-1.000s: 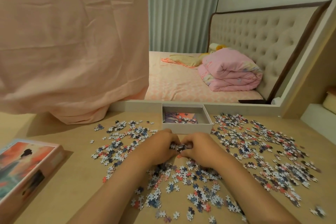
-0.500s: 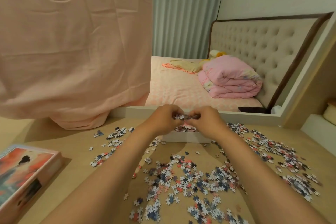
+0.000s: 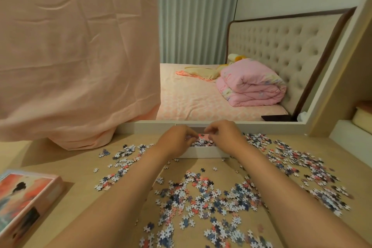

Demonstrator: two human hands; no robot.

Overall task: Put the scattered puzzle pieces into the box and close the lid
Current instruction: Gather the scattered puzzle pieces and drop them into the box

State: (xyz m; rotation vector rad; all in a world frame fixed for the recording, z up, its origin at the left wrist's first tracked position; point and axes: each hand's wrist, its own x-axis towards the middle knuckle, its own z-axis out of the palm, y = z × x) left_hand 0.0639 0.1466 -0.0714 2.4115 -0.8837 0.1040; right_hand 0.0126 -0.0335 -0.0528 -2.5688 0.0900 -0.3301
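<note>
Upper left: creased peach cloth (image 3: 76, 56) hanging down to the light wooden table (image 3: 60, 167). Top centre: pleated grey-green curtain (image 3: 197, 14); to its right, tufted beige headboard (image 3: 281, 46) with dark trim. Centre right: pink patterned bed sheet (image 3: 191, 98) bearing a folded pink quilt (image 3: 253, 84) near the headboard, a yellow cloth (image 3: 201, 71) just left of it, and a dark flat object (image 3: 275, 118) at the near right corner.

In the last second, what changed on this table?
The left hand and right hand lifted a bunch of pieces off the table, carried it forward over the box and parted there, apparently dropping it in. The lid and scattered pieces stayed put.
</note>
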